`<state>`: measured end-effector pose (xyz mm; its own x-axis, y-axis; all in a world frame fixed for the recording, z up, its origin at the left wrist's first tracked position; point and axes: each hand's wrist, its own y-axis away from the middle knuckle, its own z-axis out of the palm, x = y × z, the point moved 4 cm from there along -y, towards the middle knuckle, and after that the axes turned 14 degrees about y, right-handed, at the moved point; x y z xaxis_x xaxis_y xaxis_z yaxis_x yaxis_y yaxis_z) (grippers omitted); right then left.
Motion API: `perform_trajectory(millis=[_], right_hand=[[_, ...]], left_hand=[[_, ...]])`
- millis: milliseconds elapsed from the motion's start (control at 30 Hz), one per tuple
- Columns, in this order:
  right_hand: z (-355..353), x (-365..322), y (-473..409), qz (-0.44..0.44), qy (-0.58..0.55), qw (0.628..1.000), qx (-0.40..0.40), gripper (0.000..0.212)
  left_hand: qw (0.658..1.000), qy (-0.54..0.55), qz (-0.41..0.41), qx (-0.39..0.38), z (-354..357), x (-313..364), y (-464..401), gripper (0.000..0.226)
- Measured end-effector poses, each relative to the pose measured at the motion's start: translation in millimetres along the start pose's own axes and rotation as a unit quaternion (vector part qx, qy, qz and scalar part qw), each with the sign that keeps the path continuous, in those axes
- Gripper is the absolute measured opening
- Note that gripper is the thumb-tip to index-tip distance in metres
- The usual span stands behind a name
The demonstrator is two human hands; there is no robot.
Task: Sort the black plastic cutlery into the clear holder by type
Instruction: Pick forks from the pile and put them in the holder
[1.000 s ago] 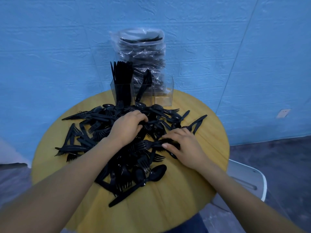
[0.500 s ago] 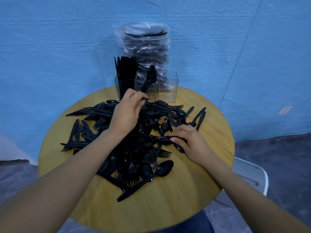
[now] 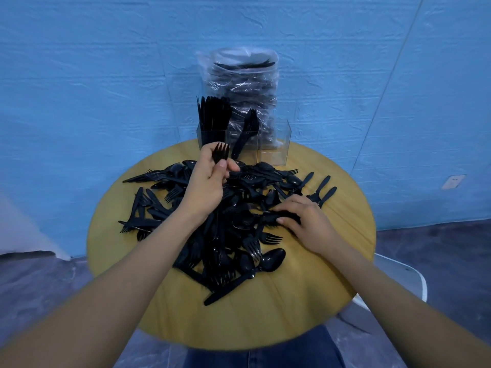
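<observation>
Two hands work: the left hand (image 3: 206, 181) pinches a black fork (image 3: 221, 152) before the clear holder (image 3: 275, 144), while the right hand (image 3: 308, 224), fingers together, presses the cutlery pile (image 3: 231, 224).

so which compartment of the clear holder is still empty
The right-hand compartment of the clear plastic holder: nothing stands in it, while the left one is packed with black cutlery and the middle holds a few.
</observation>
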<state>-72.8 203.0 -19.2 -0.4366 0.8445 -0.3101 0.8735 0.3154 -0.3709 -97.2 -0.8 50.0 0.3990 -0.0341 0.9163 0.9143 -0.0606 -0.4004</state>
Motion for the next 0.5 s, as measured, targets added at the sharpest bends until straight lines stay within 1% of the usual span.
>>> perform_trajectory(millis=[133,267,367,500], right_hand=[[-1.8,-8.8,-8.2,0.004,-0.016,1.000,-0.005,0.011],[-8.3,-14.1,-14.5,0.042,-0.047,0.998,0.011,0.009],[-18.1,-18.6,-21.1,0.062,-0.062,0.996,0.028,0.011],[-32.7,-19.5,-25.6,0.077,-0.080,0.993,0.049,0.010]], left_hand=[[0.997,0.073,-0.001,0.038,-15.0,4.3,10.3,0.017],[0.994,0.073,0.008,0.086,-28.3,7.1,18.2,0.021],[0.988,0.090,-0.006,0.126,-31.8,4.9,18.3,0.023],[0.989,0.087,-0.006,0.122,-26.7,8.3,16.7,0.024]])
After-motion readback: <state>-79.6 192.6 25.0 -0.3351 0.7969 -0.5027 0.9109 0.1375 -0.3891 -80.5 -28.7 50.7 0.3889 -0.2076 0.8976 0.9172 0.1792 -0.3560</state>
